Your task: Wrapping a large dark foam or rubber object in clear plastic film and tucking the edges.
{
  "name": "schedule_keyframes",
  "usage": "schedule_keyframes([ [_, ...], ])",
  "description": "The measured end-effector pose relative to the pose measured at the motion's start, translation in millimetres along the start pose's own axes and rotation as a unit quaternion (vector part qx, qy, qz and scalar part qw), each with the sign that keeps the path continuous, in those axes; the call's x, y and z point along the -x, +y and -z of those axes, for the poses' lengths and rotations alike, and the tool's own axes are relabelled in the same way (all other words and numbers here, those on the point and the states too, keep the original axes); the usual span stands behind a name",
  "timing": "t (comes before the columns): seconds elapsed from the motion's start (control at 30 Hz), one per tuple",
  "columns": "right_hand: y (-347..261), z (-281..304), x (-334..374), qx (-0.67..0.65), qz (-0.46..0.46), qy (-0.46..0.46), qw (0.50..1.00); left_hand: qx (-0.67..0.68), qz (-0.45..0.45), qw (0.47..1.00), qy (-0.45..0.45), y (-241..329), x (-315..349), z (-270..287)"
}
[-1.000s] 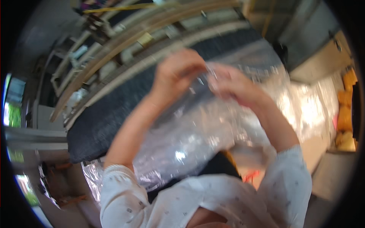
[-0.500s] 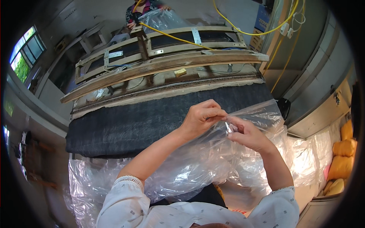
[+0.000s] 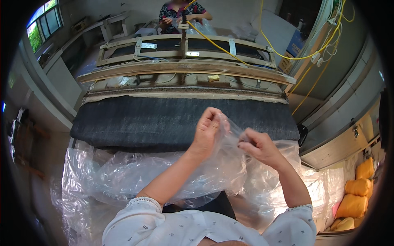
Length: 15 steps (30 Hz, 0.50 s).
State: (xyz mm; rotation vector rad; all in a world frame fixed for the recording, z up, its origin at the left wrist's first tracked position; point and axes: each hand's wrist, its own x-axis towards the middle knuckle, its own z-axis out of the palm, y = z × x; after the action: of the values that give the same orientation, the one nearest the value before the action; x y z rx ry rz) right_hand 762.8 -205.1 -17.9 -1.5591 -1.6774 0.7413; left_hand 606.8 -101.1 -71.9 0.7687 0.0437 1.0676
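Between my two hands a piece of clear plastic film (image 3: 232, 128) is stretched above the front of the bench. My left hand (image 3: 208, 130) pinches one part of it, fingers pointing up. Slightly lower and to the right, my right hand (image 3: 259, 144) grips another part, thumb pressed toward the curled fingers. From there the film hangs down and joins a large crumpled heap of clear plastic sheeting (image 3: 164, 174) along the bench front and over my lap. Behind my hands lies the dark cloth pad (image 3: 164, 119) covering the bench's near edge.
A long wooden bar (image 3: 184, 67) and a frame with metal plates (image 3: 232, 47) cross the bench behind the pad. A yellow cable (image 3: 215, 43) runs over them. Opposite, another person (image 3: 178, 16) handles clear plastic. Orange bundles (image 3: 353, 205) lie at the right.
The view has shifted. My hands have moved apart, with the film now stretched between them, and the film that lay over the pad's right end has been drawn off it.
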Motion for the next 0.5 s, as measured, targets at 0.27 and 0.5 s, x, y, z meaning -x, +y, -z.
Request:
schedule_keyframes([
  [0.27, 61.9, -25.9, 64.5, 0.375, 0.017, -0.019, 0.927, -0.440, -0.266, 0.837, 0.186, 143.5, 42.9, 87.0],
  [0.5, 201.0, 99.5, 191.7, 0.608, -0.294, -0.032, 0.737, -0.656, -0.316, 0.627, 0.276, 294.7, 102.4, 221.1],
])
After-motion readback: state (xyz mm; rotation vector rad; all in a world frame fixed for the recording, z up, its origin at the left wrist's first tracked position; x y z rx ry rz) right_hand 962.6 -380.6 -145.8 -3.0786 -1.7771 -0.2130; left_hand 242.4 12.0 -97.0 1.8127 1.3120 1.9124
